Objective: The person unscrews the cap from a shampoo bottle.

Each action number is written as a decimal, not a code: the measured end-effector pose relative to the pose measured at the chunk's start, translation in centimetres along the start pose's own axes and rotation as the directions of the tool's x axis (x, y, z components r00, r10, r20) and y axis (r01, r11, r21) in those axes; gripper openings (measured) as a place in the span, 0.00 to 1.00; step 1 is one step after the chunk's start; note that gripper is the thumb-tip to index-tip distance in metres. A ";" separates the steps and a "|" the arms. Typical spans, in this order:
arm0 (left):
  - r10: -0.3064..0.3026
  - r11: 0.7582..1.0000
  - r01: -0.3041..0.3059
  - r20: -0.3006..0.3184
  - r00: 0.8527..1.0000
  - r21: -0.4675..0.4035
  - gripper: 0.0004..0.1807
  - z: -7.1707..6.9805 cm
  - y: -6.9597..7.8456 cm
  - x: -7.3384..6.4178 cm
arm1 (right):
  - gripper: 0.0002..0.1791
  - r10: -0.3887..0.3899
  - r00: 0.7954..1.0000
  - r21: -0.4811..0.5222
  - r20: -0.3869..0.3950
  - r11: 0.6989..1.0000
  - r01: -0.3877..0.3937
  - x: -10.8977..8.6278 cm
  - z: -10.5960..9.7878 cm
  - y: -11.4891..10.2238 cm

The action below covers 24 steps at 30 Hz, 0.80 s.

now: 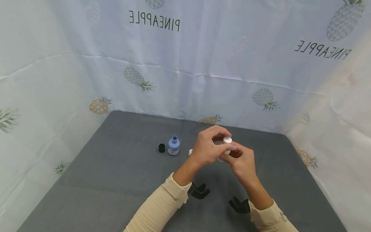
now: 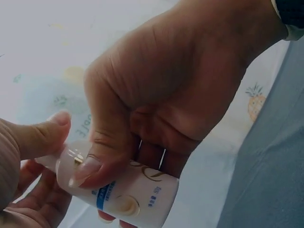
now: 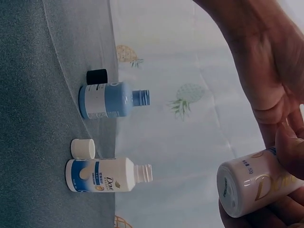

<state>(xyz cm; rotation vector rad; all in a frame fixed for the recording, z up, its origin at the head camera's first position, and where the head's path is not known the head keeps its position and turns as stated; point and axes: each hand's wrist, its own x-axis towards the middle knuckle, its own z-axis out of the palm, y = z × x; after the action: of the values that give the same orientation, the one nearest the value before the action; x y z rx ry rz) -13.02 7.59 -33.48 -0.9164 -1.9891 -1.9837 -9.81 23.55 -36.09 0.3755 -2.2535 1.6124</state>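
A small pale Dove bottle is held upright above the table, its base seen in the right wrist view. My right hand grips its body, thumb across the front and fingers behind, as the left wrist view shows. Over the top, my left hand pinches the white cap between thumb and fingers. Whether the cap is loose cannot be told. On the table, an uncapped blue bottle stands beside a black cap. An uncapped white Dove bottle stands near another white cap.
The grey table reaches back to a white curtain printed with pineapples, which also hangs at both sides. Black wrist mounts stick out below both cuffs.
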 end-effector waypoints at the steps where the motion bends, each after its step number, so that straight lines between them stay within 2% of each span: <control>1: 0.004 1.000 -0.004 0.015 1.000 0.000 0.17 0.0 -0.1 0.0 | 0.18 0.005 1.000 0.000 0.006 1.000 -0.005 0.0 -0.1 -0.1; 5: -0.007 0.998 0.016 0.136 0.991 -0.064 0.25 -0.3 -0.2 0.0 | 0.18 0.023 0.999 -0.001 0.030 1.000 -0.023 -0.2 -0.3 -0.3; 8: 0.001 0.988 0.036 0.244 0.970 -0.147 0.30 -0.8 -0.2 0.0 | 0.19 0.031 0.998 -0.004 0.045 1.000 -0.031 -0.3 -0.4 -0.3; 11: 0.015 0.983 0.043 0.307 0.952 -0.180 0.30 -1.4 -0.2 0.0 | 0.21 0.035 0.998 -0.004 0.061 0.999 -0.034 -0.4 -0.5 -0.3; 13: 0.005 0.983 0.052 0.311 0.950 -0.177 0.27 -1.7 -0.1 -0.1 | 0.23 0.031 0.997 -0.008 0.064 1.000 -0.030 -0.5 -0.4 -0.3; 15: -0.018 0.986 0.066 0.294 0.956 -0.156 0.25 -1.7 -0.1 -0.1 | 0.24 0.021 0.998 -0.007 0.064 1.000 -0.021 -0.5 -0.4 -0.3; 19: -0.082 0.985 0.112 0.219 0.972 -0.132 0.23 -1.6 -0.1 -0.3 | 0.23 -0.004 0.998 -0.013 0.055 1.000 0.004 -0.6 -0.3 -0.3; 24: -0.094 0.990 0.107 0.135 0.986 -0.087 0.23 -1.2 -0.2 -0.5 | 0.20 0.003 0.999 -0.023 0.045 1.000 -0.002 -0.7 -0.2 -0.4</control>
<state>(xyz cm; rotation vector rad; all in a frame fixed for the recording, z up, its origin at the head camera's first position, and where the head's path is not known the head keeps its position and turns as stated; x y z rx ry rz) -13.10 6.35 -33.79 -1.0100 -2.0639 -2.1402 -8.98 23.66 -35.97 0.4073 -2.3043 1.5931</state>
